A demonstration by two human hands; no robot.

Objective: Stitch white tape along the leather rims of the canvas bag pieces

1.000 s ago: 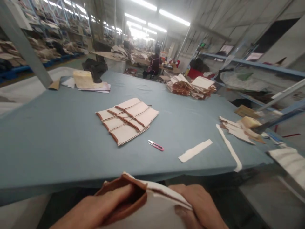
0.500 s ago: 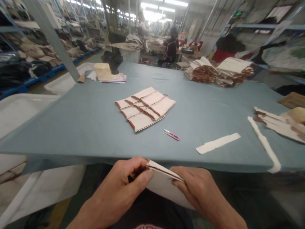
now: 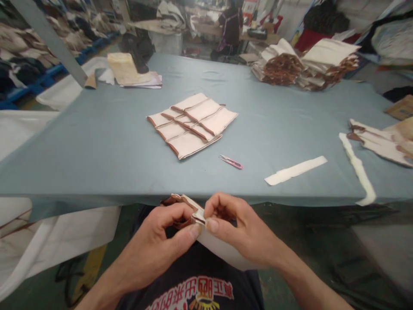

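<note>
Hands (image 3: 163, 234) (image 3: 240, 228) moved closer; fabric (image 3: 222, 252) between them.

Blue-green table (image 3: 97, 163), grey post (image 3: 50, 41), greenish floor (image 3: 274, 288)

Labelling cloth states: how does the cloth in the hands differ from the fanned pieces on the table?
The left hand and right hand hold the cloth; neither touches the fanned pieces. The cloth slants downward, off the table; the fanned pieces lie flat, overlapping, on it. Both are pale with brown edging.
</note>
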